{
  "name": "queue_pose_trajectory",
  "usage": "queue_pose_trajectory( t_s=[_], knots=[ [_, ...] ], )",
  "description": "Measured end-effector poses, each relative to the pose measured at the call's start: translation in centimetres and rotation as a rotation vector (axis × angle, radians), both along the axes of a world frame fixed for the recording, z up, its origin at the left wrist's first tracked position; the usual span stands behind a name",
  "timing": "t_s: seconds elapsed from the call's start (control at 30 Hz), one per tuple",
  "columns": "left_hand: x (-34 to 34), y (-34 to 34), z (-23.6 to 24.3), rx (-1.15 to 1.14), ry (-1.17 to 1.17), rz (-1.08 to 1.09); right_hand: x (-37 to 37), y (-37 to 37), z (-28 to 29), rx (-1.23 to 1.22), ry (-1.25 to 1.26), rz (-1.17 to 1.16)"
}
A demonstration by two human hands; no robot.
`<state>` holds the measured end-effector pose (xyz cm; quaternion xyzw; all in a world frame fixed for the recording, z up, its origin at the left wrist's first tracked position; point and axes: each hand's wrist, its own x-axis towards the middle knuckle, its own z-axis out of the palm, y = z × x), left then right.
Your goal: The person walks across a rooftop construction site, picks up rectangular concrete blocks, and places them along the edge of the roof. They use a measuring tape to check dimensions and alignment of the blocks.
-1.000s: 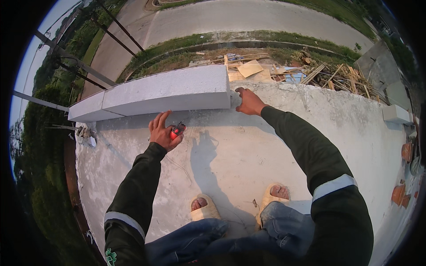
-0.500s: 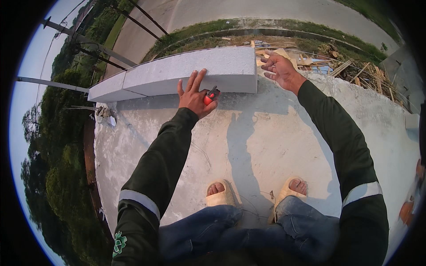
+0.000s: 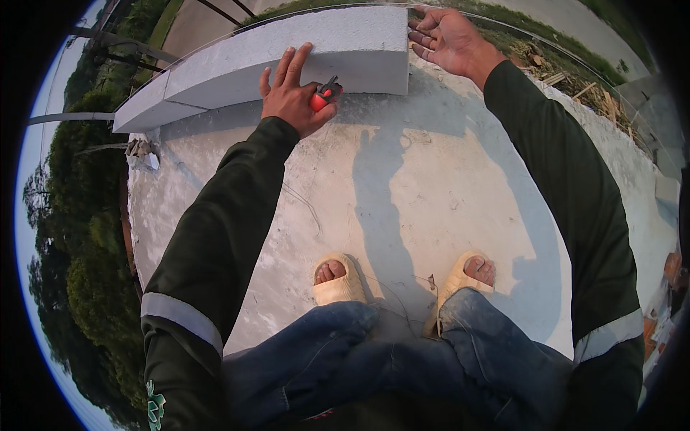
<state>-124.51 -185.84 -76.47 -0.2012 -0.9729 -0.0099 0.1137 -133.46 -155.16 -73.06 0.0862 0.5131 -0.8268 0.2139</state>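
Note:
A long white lightweight block lies along the far edge of the pale concrete surface. My left hand rests its outstretched fingers against the block's near face and top edge. Between its thumb and palm it holds a small red-and-black tool, whose exact kind I cannot make out. At the block's right end, my right hand has its fingers apart and slightly bent, the tips close to the end face; whether they touch it I cannot tell. A thin string runs past that hand along the outer edge.
Another white block adjoins the long one on the left. Beyond the ledge are trees, a pole and scrap wood. Loose thin wire lies between my sandalled feet. Rubble sits at the left corner.
The view has tilted and shifted, so block and hands sit higher in the picture. My right hand has come closer to the block's right end. My left hand stays on the block with the tool.

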Motion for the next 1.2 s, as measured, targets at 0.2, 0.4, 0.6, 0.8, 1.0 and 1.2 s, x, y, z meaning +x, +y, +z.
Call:
queue_pose_trajectory(
  t_s=[0.2, 0.4, 0.6, 0.8, 1.0, 1.2],
  knots=[
    [0.2, 0.3, 0.4, -0.006, 0.003, 0.006, 0.0, -0.3, 0.4, 0.007, -0.032, -0.005],
    [0.0, 0.1, 0.4, -0.007, 0.021, -0.007, 0.0, -0.4, 0.0, -0.003, -0.024, -0.004],
    [0.0, 0.1, 0.3, 0.009, 0.044, -0.026, 0.6, 0.4, -1.6, 0.385, 0.138, 0.12],
    [-0.4, -0.2, 0.9, 0.02, 0.036, -0.056, 0.7, -0.3, -5.8, 0.728, 0.55, 0.259],
    [-0.7, -1.0, 1.7, 0.023, 0.033, -0.096, -0.8, -1.7, -7.8, 0.845, 0.695, 0.214],
    [-1.5, -1.8, 2.1, 0.032, -0.012, -0.141, -1.1, -1.2, -6.3, 0.772, 0.662, 0.27]
  ],
)
